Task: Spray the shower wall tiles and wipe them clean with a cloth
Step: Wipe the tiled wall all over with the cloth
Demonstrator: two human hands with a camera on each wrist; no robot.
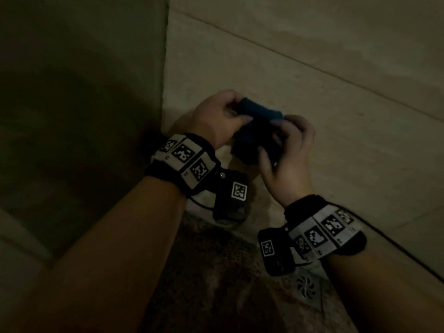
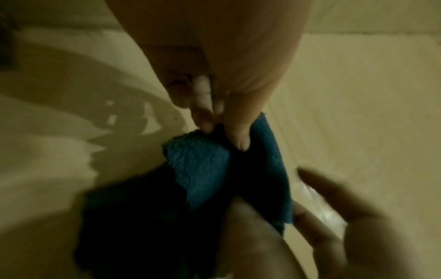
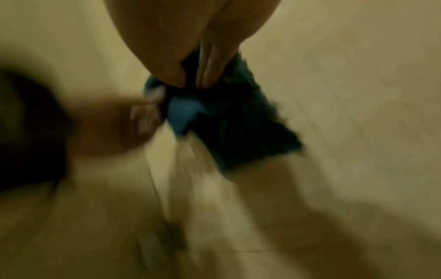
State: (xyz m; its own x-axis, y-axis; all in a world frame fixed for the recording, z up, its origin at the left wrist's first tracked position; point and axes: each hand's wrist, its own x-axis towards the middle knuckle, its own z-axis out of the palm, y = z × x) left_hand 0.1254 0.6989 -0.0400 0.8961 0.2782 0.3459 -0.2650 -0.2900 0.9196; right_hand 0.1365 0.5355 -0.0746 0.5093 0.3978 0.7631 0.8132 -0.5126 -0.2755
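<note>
The blue cloth [image 1: 258,123] hangs bunched between both hands, low before the beige wall tiles [image 1: 312,97]; the left hand [image 1: 216,116] pinches one end, the right hand [image 1: 288,162] grips the other.

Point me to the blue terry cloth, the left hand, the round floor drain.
blue terry cloth [image 2: 200,166]: left wrist view, lit fold.
left hand [image 1: 213,116]: head view, back.
round floor drain [image 1: 306,287]: head view, grate.
</note>
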